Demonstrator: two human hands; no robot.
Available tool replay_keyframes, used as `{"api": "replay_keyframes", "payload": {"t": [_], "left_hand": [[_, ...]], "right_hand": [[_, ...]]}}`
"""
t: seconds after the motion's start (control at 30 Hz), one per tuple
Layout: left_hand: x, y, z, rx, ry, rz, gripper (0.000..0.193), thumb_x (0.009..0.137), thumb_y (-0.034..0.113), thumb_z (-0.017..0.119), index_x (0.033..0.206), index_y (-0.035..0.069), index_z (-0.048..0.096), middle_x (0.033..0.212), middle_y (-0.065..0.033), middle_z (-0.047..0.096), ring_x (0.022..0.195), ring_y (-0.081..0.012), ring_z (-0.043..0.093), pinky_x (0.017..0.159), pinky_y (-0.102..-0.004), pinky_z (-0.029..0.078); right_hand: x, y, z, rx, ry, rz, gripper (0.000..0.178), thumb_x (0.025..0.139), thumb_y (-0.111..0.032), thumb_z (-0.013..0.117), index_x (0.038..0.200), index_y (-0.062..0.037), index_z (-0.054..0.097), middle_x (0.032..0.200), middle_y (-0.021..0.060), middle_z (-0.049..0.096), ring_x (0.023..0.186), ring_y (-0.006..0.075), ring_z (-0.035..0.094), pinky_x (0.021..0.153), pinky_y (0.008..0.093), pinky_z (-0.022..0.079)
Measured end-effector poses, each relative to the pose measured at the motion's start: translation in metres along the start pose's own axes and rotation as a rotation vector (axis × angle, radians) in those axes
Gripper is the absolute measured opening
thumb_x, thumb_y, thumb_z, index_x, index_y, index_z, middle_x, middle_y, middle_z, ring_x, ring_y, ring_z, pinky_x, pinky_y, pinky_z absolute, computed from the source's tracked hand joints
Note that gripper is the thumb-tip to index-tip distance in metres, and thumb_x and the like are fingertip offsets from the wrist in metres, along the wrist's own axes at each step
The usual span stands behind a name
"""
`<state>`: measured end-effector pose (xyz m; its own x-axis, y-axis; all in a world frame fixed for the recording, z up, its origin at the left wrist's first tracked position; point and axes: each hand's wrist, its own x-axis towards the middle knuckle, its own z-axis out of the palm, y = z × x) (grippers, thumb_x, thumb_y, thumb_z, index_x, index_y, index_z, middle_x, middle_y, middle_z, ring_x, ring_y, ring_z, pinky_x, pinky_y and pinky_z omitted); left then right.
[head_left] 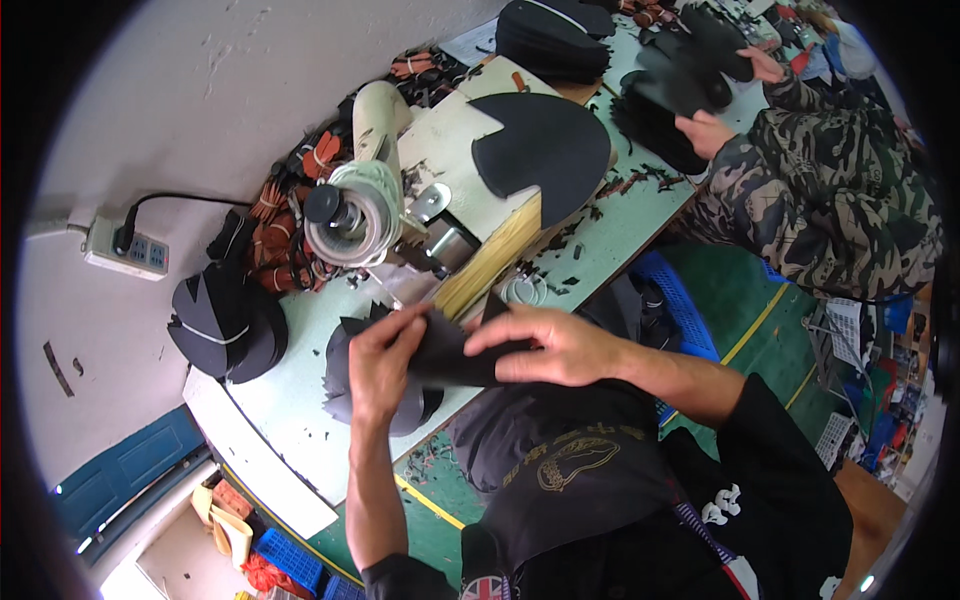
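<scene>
My left hand (380,362) is closed, its thumb and fingers pinching the left end of a dark, flat shoe-upper piece (448,352). At the other end of that piece, my right hand (560,345) grips it with bent fingers, somewhat blurred. Just below and left of the piece lies a stack of similar black pieces (408,412) with pointed edges, partly hidden by my left hand and wrist. Beyond my hands stands a cream bench machine (378,125) with a round head and black knob. One black notched piece (550,145) rests on its worktop.
A string-tied bundle of black pieces (215,320) sits at left, below a power strip (128,248). Brown tied bundles (275,240) line the wall. A co-worker in a camouflage sleeve (770,170) handles black pieces at the right. Blue crates (680,310) stand below the table edge.
</scene>
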<state>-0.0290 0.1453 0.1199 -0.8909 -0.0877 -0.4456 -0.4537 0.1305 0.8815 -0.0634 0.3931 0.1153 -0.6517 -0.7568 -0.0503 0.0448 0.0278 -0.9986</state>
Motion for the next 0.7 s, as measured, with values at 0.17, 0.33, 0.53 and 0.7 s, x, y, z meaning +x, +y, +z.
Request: {"api": "replay_keyframes", "payload": {"t": [0.17,0.33,0.53,0.7], "left_hand": [[0.017,-0.003,0.032,0.119,0.287,0.058,0.022,0.089,0.015,0.069,0.105,0.001,0.073,0.092,-0.0074,0.074,0.084,-0.0095,0.066,0.077,-0.0255,0.051],[0.022,0.006,0.041,0.268,0.472,-0.05,0.023,0.084,0.021,0.073,0.094,0.001,0.073,0.078,-0.0089,0.073,0.071,-0.0136,0.067,0.07,-0.0279,0.051],[0.034,0.001,0.047,0.246,0.549,0.088,0.023,0.084,0.022,0.071,0.089,0.0,0.07,0.077,-0.013,0.072,0.069,-0.0186,0.069,0.07,-0.0315,0.051],[0.038,0.007,0.055,0.275,0.508,0.114,0.015,0.085,0.014,0.068,0.092,0.001,0.066,0.078,-0.0134,0.071,0.071,-0.0245,0.07,0.069,-0.0347,0.053]], "right_hand": [[0.018,0.006,-0.017,-0.098,0.238,0.261,0.031,0.089,-0.001,0.059,0.12,-0.0004,0.062,0.107,0.0061,0.067,0.088,0.0098,0.062,0.08,0.0265,0.051],[0.037,0.017,-0.026,-0.305,0.253,0.207,0.03,0.086,-0.003,0.059,0.116,0.0006,0.065,0.106,0.0109,0.071,0.083,0.0114,0.064,0.076,0.0268,0.05],[0.056,-0.003,-0.029,-0.433,0.282,0.32,0.031,0.084,-0.005,0.054,0.111,-0.0013,0.068,0.099,0.0142,0.072,0.077,0.0154,0.067,0.068,0.0293,0.051],[-0.009,0.004,0.011,0.299,0.607,0.331,0.04,0.093,0.001,0.05,0.132,-0.0025,0.053,0.085,-0.0008,0.058,0.065,-0.0019,0.041,0.052,0.0185,0.035]]}}
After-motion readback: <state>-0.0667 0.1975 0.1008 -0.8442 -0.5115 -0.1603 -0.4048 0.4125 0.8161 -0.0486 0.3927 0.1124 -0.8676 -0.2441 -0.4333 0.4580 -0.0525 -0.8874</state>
